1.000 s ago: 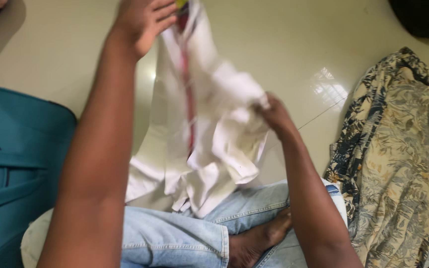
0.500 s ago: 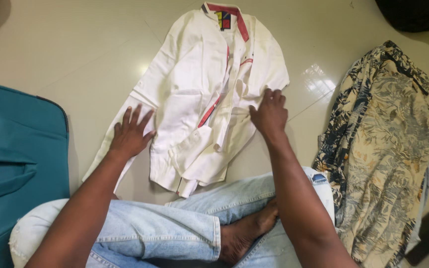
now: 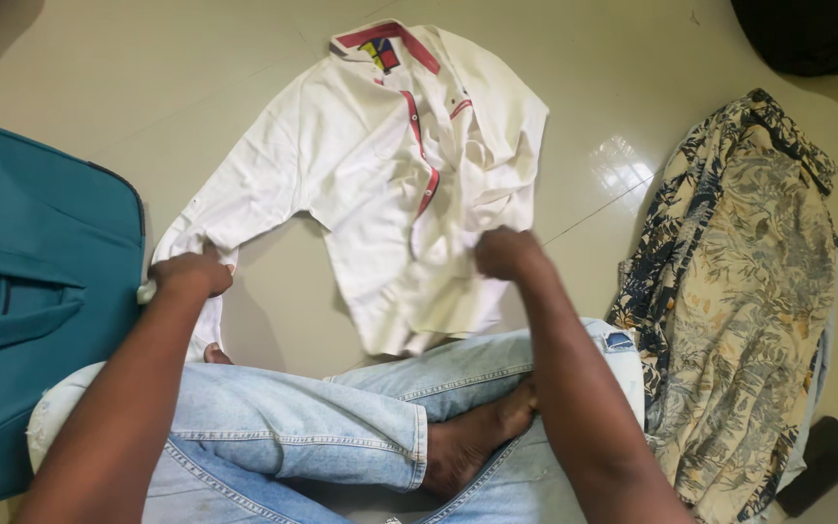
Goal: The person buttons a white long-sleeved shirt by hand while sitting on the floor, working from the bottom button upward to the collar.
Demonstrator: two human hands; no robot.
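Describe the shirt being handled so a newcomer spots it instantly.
On the pale tiled floor, between the teal suitcase and the leaf-print shirt, lies the white shirt. Only it is plain white with red collar and placket trim, gripped by the left hand and right hand.

White shirt point(image 3: 380, 165) spread on the floor point(image 3: 147, 87), a soft matt woven cloth, creased and rumpled, with red cloth trim along collar and placket. Floor is glossy pale tile, smooth, throwing bright reflections far right of the shirt. On the right, a patterned shirt point(image 3: 739, 311) in thin, limp fabric, leafy print, matt and wrinkled. At the left, a teal suitcase point(image 3: 31, 291) in tight woven synthetic cloth, faint sheen, stitched panels. Near the camera, jeans point(image 3: 312, 427) in light blue denim, coarse, faded, with visible seams. At the near right, a small dark flat object point(image 3: 821, 464), smooth and matt. Far right, something black point(image 3: 817, 34), dull-surfaced.
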